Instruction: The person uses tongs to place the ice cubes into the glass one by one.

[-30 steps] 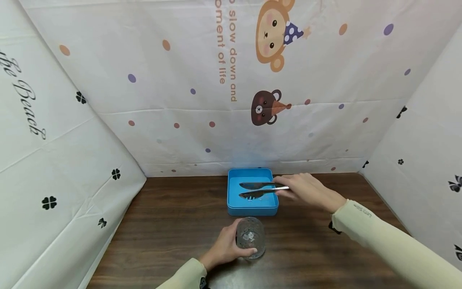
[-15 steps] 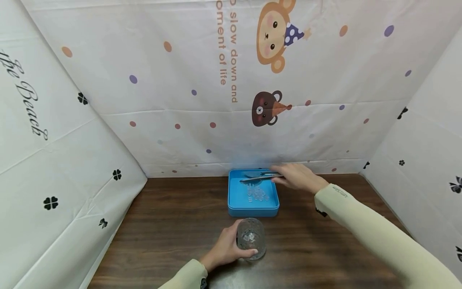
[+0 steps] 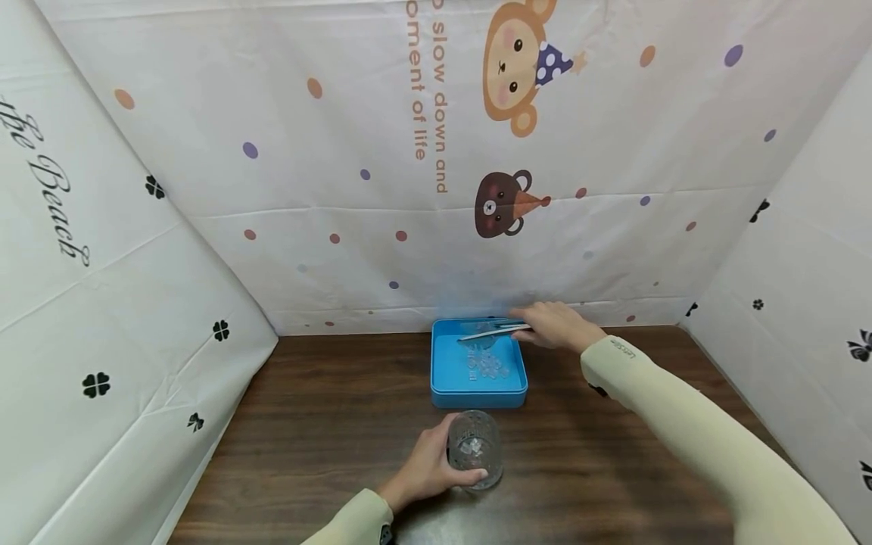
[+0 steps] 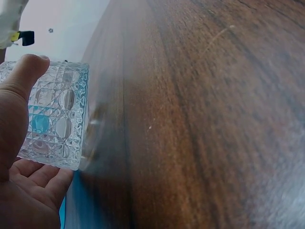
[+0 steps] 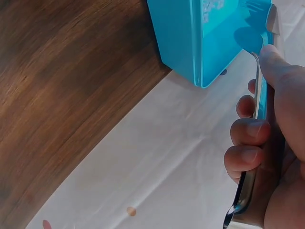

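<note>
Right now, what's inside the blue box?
Small clear pieces lie on the floor of the blue box. From the head view, the tongs in the right hand cover part of it, hiding anything beneath.

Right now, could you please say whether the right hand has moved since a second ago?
Yes: in the head view, the right hand, gripping the tongs, has moved forward, toward the far edge of the blue box.

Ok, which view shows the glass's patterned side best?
The left wrist: the glass is close and side-on, its pattern clear. The head view shows it smaller, from above, in the left hand; the right wrist view doesn't show it.
</note>
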Motion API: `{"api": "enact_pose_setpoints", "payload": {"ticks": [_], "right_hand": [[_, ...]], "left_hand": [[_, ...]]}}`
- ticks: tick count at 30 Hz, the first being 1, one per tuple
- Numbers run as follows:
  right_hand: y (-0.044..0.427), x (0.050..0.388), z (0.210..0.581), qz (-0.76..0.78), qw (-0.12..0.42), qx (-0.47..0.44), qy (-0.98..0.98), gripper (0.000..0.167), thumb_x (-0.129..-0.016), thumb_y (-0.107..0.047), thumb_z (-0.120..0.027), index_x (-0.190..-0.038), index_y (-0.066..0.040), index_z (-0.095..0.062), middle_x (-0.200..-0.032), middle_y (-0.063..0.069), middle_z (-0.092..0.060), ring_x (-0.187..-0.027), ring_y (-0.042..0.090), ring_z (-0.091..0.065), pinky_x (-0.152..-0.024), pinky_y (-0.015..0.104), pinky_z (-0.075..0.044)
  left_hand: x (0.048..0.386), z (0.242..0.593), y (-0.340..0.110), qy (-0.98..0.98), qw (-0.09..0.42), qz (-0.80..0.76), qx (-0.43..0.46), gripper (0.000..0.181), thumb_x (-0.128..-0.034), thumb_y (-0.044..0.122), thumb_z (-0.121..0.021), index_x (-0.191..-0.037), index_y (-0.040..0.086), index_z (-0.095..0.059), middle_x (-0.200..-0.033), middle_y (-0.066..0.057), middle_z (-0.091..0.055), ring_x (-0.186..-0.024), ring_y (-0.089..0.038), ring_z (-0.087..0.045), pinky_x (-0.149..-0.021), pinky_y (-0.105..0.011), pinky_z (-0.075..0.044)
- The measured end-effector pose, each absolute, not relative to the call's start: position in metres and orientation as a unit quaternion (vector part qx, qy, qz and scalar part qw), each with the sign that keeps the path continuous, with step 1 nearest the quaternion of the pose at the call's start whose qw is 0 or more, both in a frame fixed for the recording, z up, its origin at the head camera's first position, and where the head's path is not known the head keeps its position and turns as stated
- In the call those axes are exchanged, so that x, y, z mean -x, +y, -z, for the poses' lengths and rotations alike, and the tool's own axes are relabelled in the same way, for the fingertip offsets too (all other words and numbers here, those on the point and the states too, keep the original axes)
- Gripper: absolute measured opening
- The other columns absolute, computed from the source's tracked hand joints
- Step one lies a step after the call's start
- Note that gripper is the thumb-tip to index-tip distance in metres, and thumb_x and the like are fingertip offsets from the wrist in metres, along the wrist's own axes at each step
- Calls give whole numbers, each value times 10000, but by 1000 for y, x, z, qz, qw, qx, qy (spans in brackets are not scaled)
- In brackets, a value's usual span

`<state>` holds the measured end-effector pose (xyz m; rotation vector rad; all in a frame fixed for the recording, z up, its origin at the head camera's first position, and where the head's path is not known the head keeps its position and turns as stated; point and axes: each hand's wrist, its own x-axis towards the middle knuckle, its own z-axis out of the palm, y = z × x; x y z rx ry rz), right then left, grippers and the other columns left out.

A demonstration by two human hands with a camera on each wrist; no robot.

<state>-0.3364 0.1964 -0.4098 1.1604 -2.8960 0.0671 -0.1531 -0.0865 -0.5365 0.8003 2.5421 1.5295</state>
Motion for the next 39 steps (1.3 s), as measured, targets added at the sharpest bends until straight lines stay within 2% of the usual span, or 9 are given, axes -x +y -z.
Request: {"api": "enact_pose_setpoints", "payload": {"ticks": [10, 22, 31, 39], "right_hand": [[184, 341, 407, 2, 2, -364, -931, 497, -1000, -387, -675, -1352, -37, -655, -1145, 153, -728, -920, 284, -706, -791, 473, -592], [166, 350, 410, 49, -14, -351, -935, 436, -965, -359, -734, -1295, -77, -693, -1070, 97, -739, -919, 260, -707, -777, 427, -598], [163, 352, 420, 60, -32, -345, -936, 427, -969, -354, -729, -1308, -95, -698, -1138, 93, -733, -996, 284, -695, -843, 470, -583], [163, 353, 421, 58, -25, -348, -935, 397, -962, -349, -739, -1277, -108, -713, -1110, 90, -737, -977, 281, -695, -834, 466, -585]], "left_hand": [[155, 537, -88, 832, 26, -488, -263, 759, -821, 444, -862, -1438, 180, -507, -1269, -14, -668, -1061, -140, -677, -857, -306, -565], [156, 540, -86, 829, 30, -494, -262, 760, -824, 433, -862, -1443, 175, -504, -1265, -21, -670, -1053, -127, -677, -852, -300, -566], [153, 540, -85, 830, 28, -495, -257, 753, -812, 433, -872, -1422, 166, -519, -1258, -10, -672, -1063, -133, -673, -859, -294, -560], [154, 540, -86, 829, 22, -494, -260, 748, -814, 431, -871, -1422, 177, -519, -1259, -17, -674, -1066, -143, -676, -860, -295, -561]]}}
